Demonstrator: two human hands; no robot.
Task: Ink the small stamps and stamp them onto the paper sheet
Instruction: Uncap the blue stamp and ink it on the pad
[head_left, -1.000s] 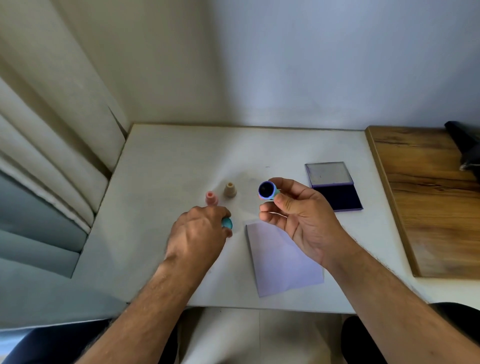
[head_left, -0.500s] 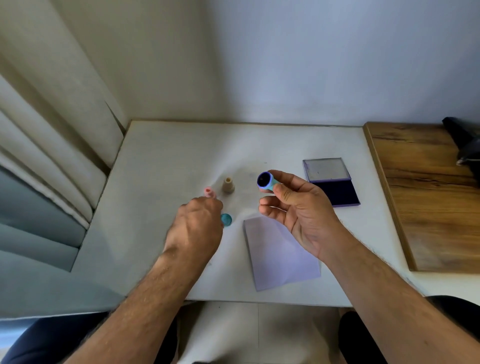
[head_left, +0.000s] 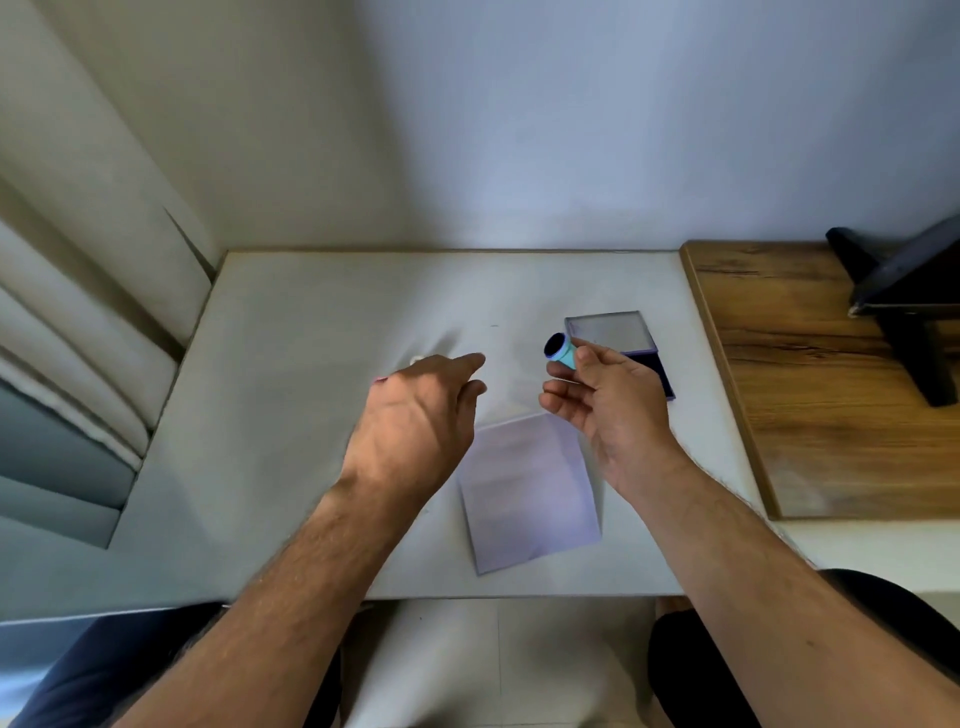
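From where I watch, my left hand (head_left: 415, 415) hovers palm-down over the tabletop (head_left: 291, 395) with fingers loosely spread and nothing in its grasp, hiding most of the loose stamps, of which only a pink sliver (head_left: 381, 380) shows at its 9 o'clock edge. My right hand (head_left: 608, 410) is closed on a teal stamp (head_left: 560, 353), pinched between thumb and fingertips, its long axis tipped toward 10 o'clock so the round, dark-inked face points up and away. The pale paper sheet (head_left: 530, 499) lies just below at about 7 o'clock of that hand, nearer it than the left, and the open ink pad (head_left: 613, 332) sits close behind at 12 o'clock.
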